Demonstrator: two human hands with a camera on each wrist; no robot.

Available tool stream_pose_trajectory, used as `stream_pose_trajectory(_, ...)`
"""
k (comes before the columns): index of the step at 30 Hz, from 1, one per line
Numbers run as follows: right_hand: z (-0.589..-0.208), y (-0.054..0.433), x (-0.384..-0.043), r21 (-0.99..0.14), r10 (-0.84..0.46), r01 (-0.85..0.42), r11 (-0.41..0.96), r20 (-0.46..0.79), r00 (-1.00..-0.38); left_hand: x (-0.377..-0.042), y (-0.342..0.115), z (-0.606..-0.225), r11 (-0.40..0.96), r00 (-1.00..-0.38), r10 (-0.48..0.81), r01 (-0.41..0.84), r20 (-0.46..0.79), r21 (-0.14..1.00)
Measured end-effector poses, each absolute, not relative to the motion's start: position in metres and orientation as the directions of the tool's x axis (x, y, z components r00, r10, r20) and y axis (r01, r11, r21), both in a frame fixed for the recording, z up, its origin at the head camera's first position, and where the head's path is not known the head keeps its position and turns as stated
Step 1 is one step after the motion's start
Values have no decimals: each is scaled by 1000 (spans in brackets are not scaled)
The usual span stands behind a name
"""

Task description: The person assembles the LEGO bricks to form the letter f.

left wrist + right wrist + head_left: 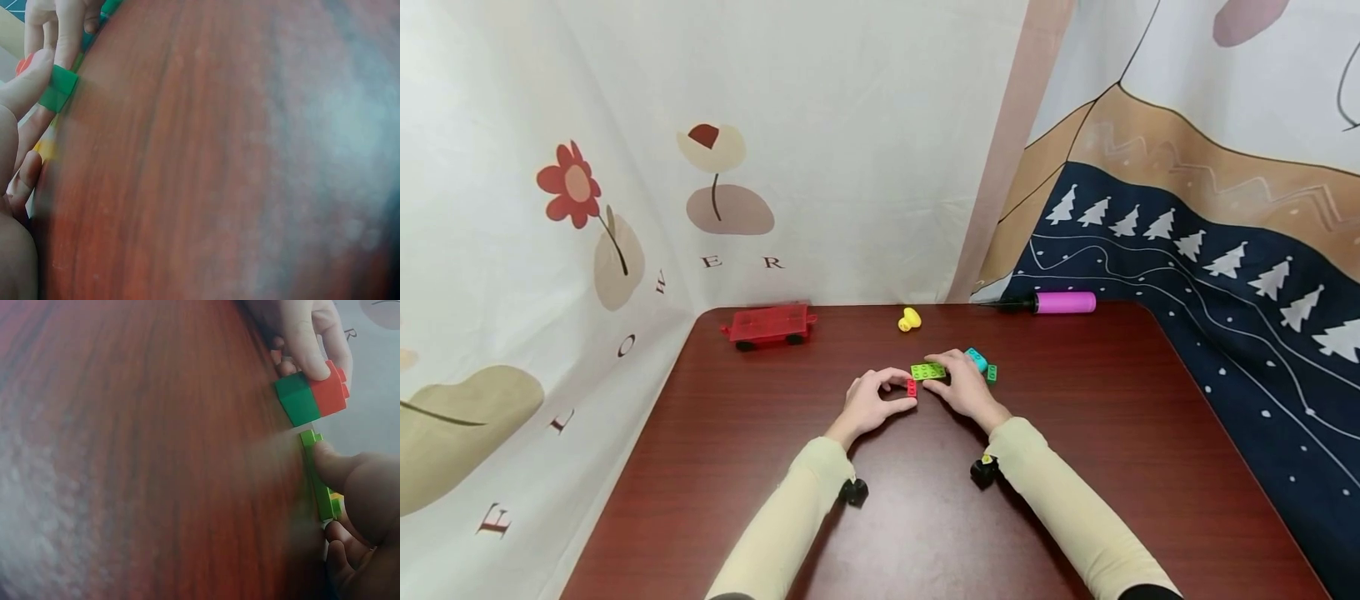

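My left hand (874, 406) pinches a stack of two toy building bricks between thumb and fingers. Its red brick (330, 390) sits on a green brick (300, 400); from the head view only the red one shows. Just right of the stack, a flat lime-green brick (927, 372) lies on the table. My right hand (964, 387) holds this brick, thumb on the near side and fingers on the far side. Beyond the right hand are a blue brick (976, 359), partly hidden by it, and a small green brick (992, 373).
Along the back of the brown table (917, 517) stand a red toy wagon (769, 323) at left and a small yellow toy (909, 319) in the middle. A pink and black hand pump (1063, 302) lies at back right. Printed curtains (850, 125) hang behind.
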State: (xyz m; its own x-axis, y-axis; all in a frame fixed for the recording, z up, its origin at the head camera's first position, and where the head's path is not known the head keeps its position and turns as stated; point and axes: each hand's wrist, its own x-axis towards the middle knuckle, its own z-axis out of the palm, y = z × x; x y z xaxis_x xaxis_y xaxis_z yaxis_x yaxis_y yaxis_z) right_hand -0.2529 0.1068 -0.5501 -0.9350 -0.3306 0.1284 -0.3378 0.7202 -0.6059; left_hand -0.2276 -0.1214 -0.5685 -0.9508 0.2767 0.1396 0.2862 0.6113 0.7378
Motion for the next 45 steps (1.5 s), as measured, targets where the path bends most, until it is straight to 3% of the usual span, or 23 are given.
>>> stream_pose_trajectory(9,-553,103,-252,-569,-310,-324,756,125,-943,-224,-121,-567,612,-948,273,303,164,730)
stream_pose_trajectory(16,-545,105,-252,-641,-286,-297,708,124,-950,-226,-122,-566,612,-951,272,290,149,736)
stream_pose_trajectory(27,-531,104,-240,-706,-416,-441,554,225,-881,-226,-121,-566,654,-959,249,270,136,707)
stream_pose_trajectory(45,-538,102,-230,-694,-470,-501,517,259,-844,-226,-121,-568,669,-963,237,259,130,697)
